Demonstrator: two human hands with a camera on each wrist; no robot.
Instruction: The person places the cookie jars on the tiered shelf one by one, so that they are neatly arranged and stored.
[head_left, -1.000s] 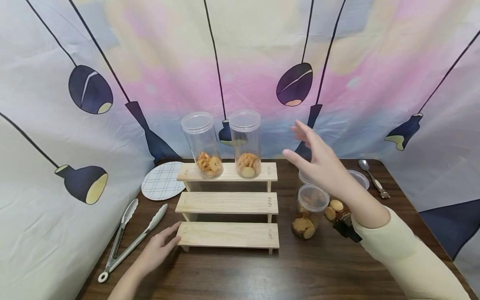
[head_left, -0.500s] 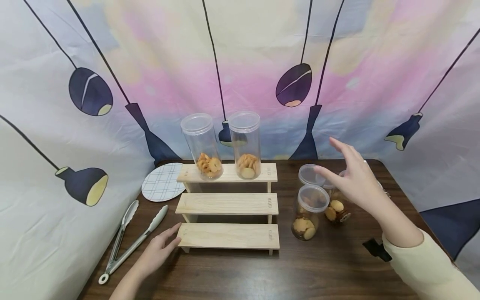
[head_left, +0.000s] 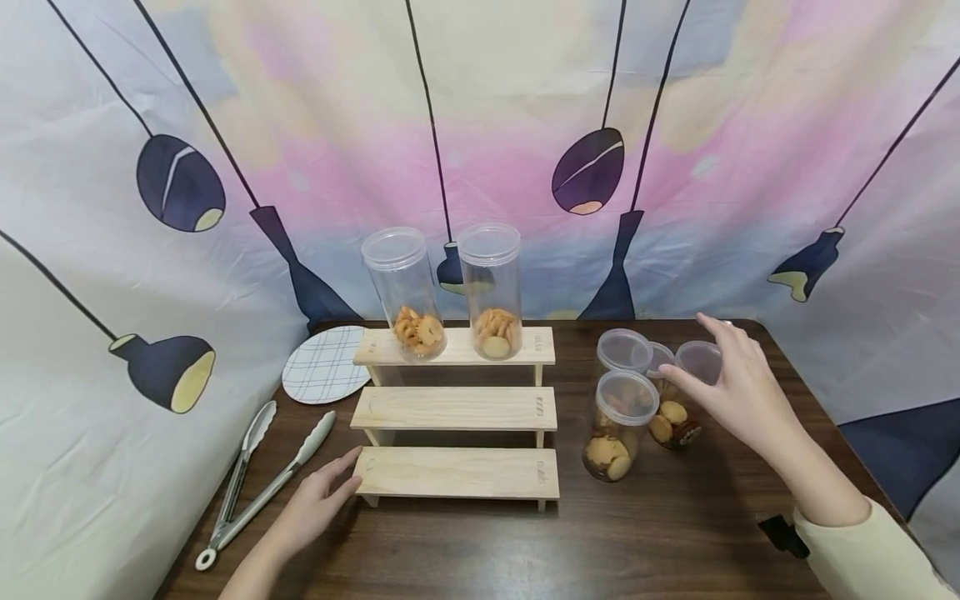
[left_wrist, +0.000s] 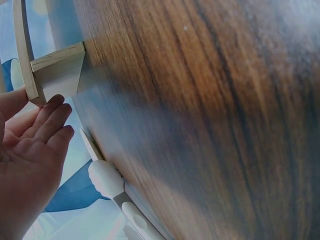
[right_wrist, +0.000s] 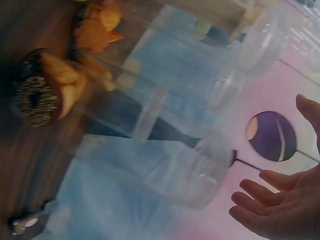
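My left hand (head_left: 321, 498) touches the left end of the wooden three-step rack (head_left: 457, 471) at its lowest step; the left wrist view shows fingertips at the board's end (left_wrist: 32, 95). Two clear lidded jars, a left one (head_left: 405, 292) and a right one (head_left: 491, 292), stand on the top step with biscuits inside. My right hand (head_left: 742, 396), thumb and fingers spread, hangs by the rear-right jar (head_left: 697, 357) and holds nothing. Beside it are a front jar (head_left: 621, 417), a back-left jar (head_left: 624, 346) and a smaller-looking jar lid (head_left: 660, 357) between them.
White-handled tongs (head_left: 262, 492) lie spread on the table's left side. A checked round plate (head_left: 322, 367) lies partly behind the rack. In the right wrist view, a spoon handle (right_wrist: 27, 221) shows at lower left. A patterned cloth (head_left: 480, 125) hangs behind the table.
My right hand has moved right and down, from beside the top-step jars to the rear-right jar, uncovering the other jars. The left hand stays at the rack.
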